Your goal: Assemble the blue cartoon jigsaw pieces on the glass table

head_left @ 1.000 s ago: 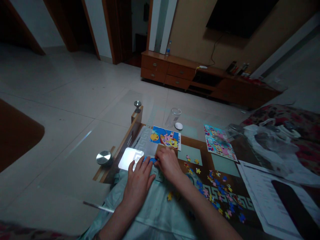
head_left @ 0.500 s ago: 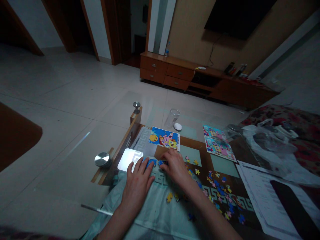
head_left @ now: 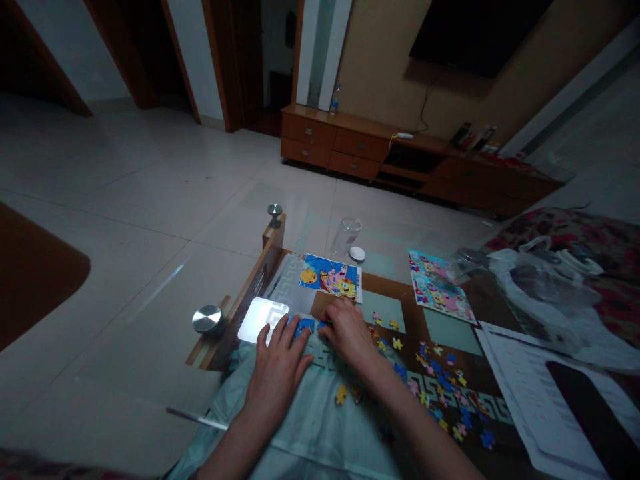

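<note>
My left hand (head_left: 281,363) lies flat with fingers spread, its fingertips on a few joined blue jigsaw pieces (head_left: 303,326) at the near edge of the glass table. Just right of them, my right hand (head_left: 346,328) has its fingers pinched on a blue puzzle piece (head_left: 323,325), mostly hidden under the fingers. Beyond both hands lies a picture card (head_left: 331,277) with cartoon figures on blue. Loose puzzle pieces (head_left: 440,380) in blue, yellow and pink are scattered right of my right forearm. A yellow piece (head_left: 341,394) sits between my arms.
A clear jar (head_left: 346,237) and its white lid (head_left: 357,254) stand behind the card. To the right are a second picture sheet (head_left: 440,287), plastic bags (head_left: 545,287), papers (head_left: 520,400) and a dark phone (head_left: 590,413). Round metal knobs (head_left: 208,321) mark the table's left side.
The view has shifted very slightly. My left hand stays on the joined pieces, and my right fingers have moved barely, still at the blue piece beside them.
</note>
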`<action>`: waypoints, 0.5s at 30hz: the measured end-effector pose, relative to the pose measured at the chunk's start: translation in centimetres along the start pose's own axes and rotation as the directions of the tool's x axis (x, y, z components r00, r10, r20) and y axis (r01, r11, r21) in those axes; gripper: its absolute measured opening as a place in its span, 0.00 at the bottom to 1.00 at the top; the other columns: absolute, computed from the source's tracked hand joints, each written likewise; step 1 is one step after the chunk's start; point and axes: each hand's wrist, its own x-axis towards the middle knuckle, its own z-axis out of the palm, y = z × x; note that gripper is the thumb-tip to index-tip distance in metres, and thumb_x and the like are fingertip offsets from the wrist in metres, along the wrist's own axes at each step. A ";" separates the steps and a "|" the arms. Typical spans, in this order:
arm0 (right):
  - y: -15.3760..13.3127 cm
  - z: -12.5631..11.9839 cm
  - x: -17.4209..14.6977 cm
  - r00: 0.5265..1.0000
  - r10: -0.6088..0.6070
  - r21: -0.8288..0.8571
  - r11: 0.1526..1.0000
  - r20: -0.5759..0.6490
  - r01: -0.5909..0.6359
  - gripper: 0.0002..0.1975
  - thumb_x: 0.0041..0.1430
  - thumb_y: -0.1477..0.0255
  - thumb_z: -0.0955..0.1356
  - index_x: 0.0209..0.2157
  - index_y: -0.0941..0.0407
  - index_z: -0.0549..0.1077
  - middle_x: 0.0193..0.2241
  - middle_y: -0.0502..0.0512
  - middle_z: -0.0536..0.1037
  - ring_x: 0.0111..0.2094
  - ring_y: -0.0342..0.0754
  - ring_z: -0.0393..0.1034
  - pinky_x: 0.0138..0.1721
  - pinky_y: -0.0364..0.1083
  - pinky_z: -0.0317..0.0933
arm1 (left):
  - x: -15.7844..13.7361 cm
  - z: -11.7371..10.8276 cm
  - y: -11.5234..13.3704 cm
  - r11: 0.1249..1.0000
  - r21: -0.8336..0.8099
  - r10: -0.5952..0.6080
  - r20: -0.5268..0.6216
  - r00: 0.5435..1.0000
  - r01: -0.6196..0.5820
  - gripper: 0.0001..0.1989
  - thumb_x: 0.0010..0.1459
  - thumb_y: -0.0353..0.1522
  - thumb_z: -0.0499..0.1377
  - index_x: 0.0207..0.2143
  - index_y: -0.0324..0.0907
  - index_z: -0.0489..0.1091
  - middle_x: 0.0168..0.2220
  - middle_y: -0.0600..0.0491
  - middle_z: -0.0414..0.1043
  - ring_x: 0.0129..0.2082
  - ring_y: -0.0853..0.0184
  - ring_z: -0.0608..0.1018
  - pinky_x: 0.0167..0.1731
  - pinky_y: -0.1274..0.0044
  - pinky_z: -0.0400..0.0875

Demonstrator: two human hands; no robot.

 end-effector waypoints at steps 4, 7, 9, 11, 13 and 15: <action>0.5 0.3 -0.1 0.998 -0.047 0.046 0.998 -0.034 0.048 0.04 0.54 0.75 0.72 0.34 0.57 0.75 0.38 0.57 0.75 0.43 0.53 0.65 0.41 0.48 0.55 | -0.1 0.0 0.0 1.000 -0.007 0.002 -0.008 1.000 -0.002 0.18 0.61 0.35 0.58 0.54 0.49 0.67 0.61 0.51 0.65 0.62 0.54 0.63 0.58 0.53 0.55; 0.7 0.6 -0.2 0.995 -0.076 0.074 0.994 -0.060 0.080 0.05 0.54 0.76 0.72 0.34 0.56 0.74 0.37 0.56 0.74 0.43 0.52 0.65 0.41 0.47 0.54 | -0.1 0.1 0.0 1.000 -0.005 0.012 -0.012 1.000 -0.012 0.18 0.62 0.35 0.58 0.54 0.49 0.67 0.60 0.51 0.65 0.61 0.54 0.63 0.58 0.53 0.56; 0.8 0.7 -0.3 0.993 -0.094 0.087 0.991 -0.074 0.101 0.05 0.55 0.76 0.72 0.34 0.56 0.73 0.37 0.55 0.74 0.42 0.51 0.65 0.42 0.48 0.54 | -0.1 0.1 0.0 1.000 -0.003 0.023 -0.009 1.000 -0.023 0.18 0.62 0.35 0.58 0.55 0.50 0.67 0.61 0.51 0.65 0.61 0.54 0.63 0.58 0.53 0.56; 0.8 0.8 -0.3 0.991 -0.108 0.098 0.988 -0.081 0.116 0.05 0.55 0.75 0.72 0.34 0.56 0.73 0.37 0.55 0.74 0.42 0.51 0.65 0.42 0.48 0.55 | -0.1 0.0 0.0 1.000 -0.003 0.027 0.001 1.000 -0.027 0.19 0.62 0.36 0.58 0.55 0.50 0.66 0.61 0.51 0.64 0.62 0.54 0.63 0.59 0.53 0.55; 0.8 0.8 -0.3 0.991 -0.112 0.105 0.987 -0.078 0.120 0.05 0.55 0.75 0.72 0.34 0.56 0.73 0.37 0.55 0.74 0.42 0.51 0.65 0.41 0.48 0.55 | -0.1 0.0 0.0 1.000 -0.002 0.025 0.014 1.000 -0.025 0.19 0.62 0.36 0.58 0.55 0.50 0.66 0.61 0.51 0.64 0.62 0.55 0.63 0.59 0.52 0.55; 0.8 0.8 -0.3 0.991 -0.110 0.105 0.988 -0.071 0.117 0.05 0.55 0.75 0.72 0.34 0.56 0.73 0.36 0.55 0.75 0.42 0.51 0.65 0.41 0.48 0.55 | -0.1 -0.1 0.0 1.000 -0.001 0.022 0.022 1.000 -0.022 0.19 0.62 0.36 0.58 0.55 0.50 0.66 0.61 0.51 0.64 0.62 0.54 0.63 0.59 0.52 0.55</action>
